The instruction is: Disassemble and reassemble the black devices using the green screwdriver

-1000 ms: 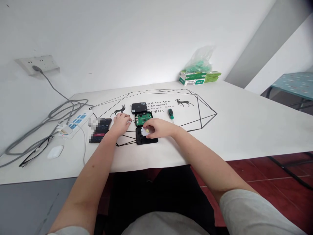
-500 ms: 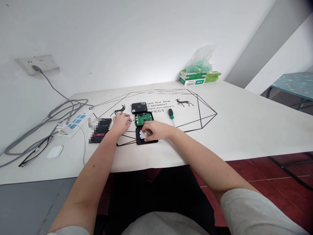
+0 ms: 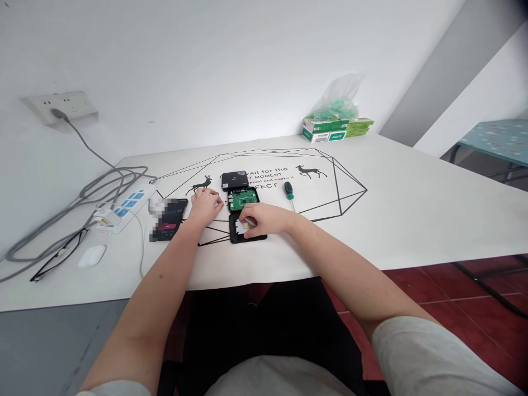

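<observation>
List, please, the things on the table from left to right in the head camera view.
Black glasses → white mouse → power strip → phone → left hand → right hand → green-handled screwdriver → green boxes.

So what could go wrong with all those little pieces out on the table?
The green circuit board lies bare between the two black case halves, so the left hand resting beside it could brush or knock it. The right hand pinches a small silvery part over the open black case; it might slip or go in crooked. The screwdriver lies loose nearby and could roll.
</observation>
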Action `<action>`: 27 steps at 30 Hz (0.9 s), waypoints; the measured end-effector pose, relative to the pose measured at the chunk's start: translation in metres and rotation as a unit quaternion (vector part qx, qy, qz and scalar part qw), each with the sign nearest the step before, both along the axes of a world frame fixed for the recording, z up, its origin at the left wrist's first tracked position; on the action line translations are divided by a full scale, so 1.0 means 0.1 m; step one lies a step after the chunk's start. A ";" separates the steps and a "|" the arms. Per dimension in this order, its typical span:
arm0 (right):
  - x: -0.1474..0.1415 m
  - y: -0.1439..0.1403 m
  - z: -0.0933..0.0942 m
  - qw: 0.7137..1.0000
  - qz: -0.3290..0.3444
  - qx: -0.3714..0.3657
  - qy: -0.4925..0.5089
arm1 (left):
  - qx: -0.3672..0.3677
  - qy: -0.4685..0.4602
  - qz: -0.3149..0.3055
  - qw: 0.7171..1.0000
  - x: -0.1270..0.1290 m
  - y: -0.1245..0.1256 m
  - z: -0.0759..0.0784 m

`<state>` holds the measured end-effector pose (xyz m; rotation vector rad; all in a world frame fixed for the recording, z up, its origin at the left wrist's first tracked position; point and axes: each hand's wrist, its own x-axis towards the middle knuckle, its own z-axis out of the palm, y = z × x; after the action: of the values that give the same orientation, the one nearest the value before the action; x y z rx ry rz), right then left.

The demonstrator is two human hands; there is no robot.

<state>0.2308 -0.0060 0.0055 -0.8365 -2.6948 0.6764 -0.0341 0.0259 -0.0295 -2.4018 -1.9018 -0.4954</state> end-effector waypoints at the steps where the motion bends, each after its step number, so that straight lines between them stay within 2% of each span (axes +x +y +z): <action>1: 0.00 0.01 -0.01 1.000 -0.001 0.000 0.001 | 0.002 0.001 0.001 1.000 0.01 0.00 0.00; 15: 0.07 0.03 0.01 1.000 0.016 -0.024 -0.004 | 0.010 0.007 0.004 1.000 0.06 0.02 0.00; 23: 0.11 0.06 -0.03 0.998 0.049 -0.016 0.030 | 0.053 -0.031 0.014 0.998 0.12 0.00 0.07; 25: 0.13 0.09 -0.03 0.998 0.038 -0.013 0.057 | 0.059 -0.052 0.003 0.997 0.12 -0.01 0.08; 27: 0.17 0.14 -0.04 0.996 -0.014 0.016 0.091 | 0.058 -0.072 -0.008 0.996 0.12 0.00 0.09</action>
<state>0.2480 0.0085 0.0014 -0.7633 -2.5196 0.6676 -0.0223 0.0254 -0.0201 -2.3684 -1.8499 -0.7767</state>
